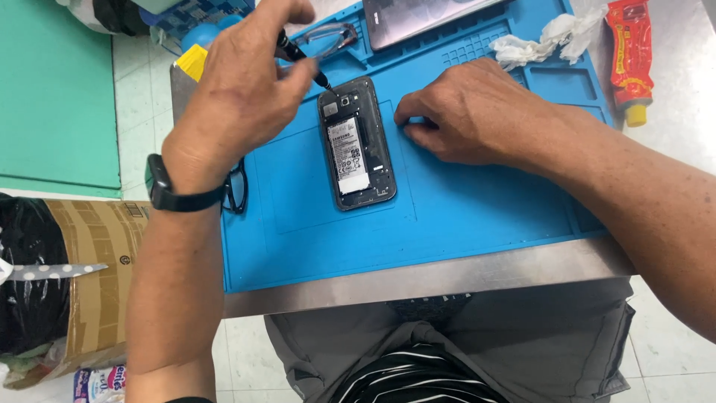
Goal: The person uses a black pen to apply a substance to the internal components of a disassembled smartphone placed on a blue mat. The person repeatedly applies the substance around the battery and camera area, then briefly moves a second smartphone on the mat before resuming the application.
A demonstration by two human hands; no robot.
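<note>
On the blue repair mat (462, 216), an opened phone (356, 142) is lying lengthwise away from the body while a screwdriver (302, 58), pinched closed in the left hand (242, 93), is being angled into its top-left corner, the empty right hand (466, 112) being pressed flat just right of the phone.

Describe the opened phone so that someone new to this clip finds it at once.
Start at the blue work mat covering the steel table. Near its middle, between the left hand and right hand, lies the opened phone. It is the only dark slab with its back off, showing a white-labelled battery.
</note>
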